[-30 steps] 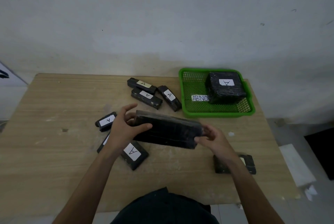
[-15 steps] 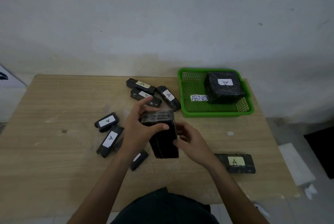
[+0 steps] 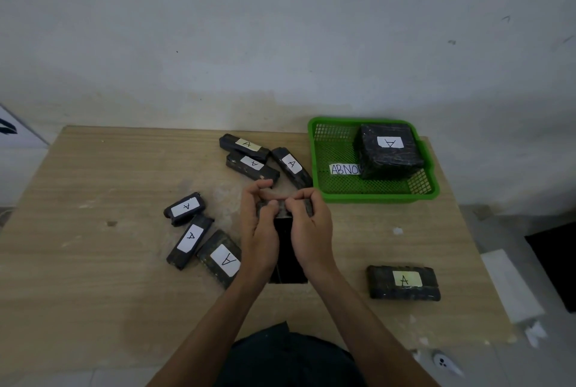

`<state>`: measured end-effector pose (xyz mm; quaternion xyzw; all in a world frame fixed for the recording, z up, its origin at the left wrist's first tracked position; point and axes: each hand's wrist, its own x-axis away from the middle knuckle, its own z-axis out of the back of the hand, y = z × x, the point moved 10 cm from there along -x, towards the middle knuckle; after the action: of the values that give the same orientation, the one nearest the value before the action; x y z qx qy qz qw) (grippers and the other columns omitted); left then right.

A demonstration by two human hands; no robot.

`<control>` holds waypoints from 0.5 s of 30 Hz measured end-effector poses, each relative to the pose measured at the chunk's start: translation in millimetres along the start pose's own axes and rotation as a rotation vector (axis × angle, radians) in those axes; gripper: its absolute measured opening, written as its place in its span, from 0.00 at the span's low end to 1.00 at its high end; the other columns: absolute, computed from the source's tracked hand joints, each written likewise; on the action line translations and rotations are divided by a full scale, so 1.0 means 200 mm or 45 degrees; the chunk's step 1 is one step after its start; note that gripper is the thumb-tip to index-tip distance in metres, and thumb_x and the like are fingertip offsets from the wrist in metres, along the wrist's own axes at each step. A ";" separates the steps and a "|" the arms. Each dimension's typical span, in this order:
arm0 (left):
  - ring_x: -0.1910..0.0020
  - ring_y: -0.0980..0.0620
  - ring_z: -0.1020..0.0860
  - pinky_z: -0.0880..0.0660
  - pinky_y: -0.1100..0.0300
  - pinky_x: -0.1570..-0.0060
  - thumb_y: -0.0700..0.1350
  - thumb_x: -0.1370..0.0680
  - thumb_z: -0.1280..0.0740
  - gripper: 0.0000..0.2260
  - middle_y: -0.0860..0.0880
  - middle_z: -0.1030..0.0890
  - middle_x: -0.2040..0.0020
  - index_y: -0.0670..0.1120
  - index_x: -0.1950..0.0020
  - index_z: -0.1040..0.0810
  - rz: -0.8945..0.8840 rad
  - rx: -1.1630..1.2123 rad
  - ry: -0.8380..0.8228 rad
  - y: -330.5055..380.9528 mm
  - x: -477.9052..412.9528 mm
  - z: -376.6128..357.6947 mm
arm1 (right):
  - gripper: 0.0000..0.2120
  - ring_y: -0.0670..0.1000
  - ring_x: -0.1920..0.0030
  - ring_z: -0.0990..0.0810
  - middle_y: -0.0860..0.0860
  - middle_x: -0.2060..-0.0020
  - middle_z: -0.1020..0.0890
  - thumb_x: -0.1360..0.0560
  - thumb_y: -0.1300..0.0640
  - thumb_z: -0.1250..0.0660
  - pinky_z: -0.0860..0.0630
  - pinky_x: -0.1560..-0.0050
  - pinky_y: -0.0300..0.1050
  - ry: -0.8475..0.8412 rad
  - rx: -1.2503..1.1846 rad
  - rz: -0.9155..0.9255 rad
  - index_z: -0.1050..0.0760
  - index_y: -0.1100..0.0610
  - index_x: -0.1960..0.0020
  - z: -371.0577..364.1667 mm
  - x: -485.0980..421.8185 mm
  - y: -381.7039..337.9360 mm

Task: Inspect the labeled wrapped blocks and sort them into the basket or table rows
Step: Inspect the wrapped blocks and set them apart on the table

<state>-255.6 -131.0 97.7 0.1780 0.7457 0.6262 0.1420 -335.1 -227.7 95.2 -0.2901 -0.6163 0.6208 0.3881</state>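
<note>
hands (image 3: 285, 227) gripping upright block (image 3: 288, 262) — table (image 3: 93, 262)

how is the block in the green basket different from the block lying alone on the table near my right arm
The basket block looks squarer and bulkier; the lone table block is a flatter, longer bar. The basket block's label is white with its A upside down to the camera; the lone table block's label is yellowish with the A upright. One sits in the green basket, the other on the table. Both are dark-wrapped, marked A.
</note>
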 end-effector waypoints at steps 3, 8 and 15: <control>0.61 0.54 0.23 0.25 0.63 0.62 0.33 0.22 0.48 0.16 0.49 0.22 0.59 0.50 0.44 0.30 0.009 0.079 -0.014 0.01 0.00 0.01 | 0.06 0.51 0.62 0.26 0.52 0.65 0.25 0.29 0.55 0.43 0.29 0.60 0.49 -0.069 -0.150 -0.029 0.29 0.54 0.61 -0.03 0.00 0.02; 0.60 0.50 0.24 0.25 0.58 0.61 0.38 0.24 0.46 0.13 0.49 0.22 0.61 0.51 0.45 0.30 0.027 0.102 -0.034 0.01 -0.02 0.01 | 0.08 0.49 0.62 0.26 0.51 0.65 0.25 0.28 0.56 0.46 0.28 0.61 0.46 -0.100 -0.142 0.058 0.29 0.55 0.59 -0.03 0.01 -0.02; 0.61 0.56 0.24 0.25 0.64 0.64 0.39 0.23 0.46 0.11 0.46 0.26 0.55 0.51 0.43 0.31 0.044 0.102 -0.201 0.05 0.01 -0.04 | 0.08 0.46 0.65 0.26 0.47 0.67 0.25 0.29 0.57 0.46 0.29 0.64 0.41 0.001 -0.127 0.075 0.28 0.53 0.62 0.03 -0.03 -0.02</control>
<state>-259.3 -136.3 108.6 0.2451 0.7535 0.5822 0.1822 -335.8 -236.5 98.8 -0.3273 -0.6374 0.6004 0.3550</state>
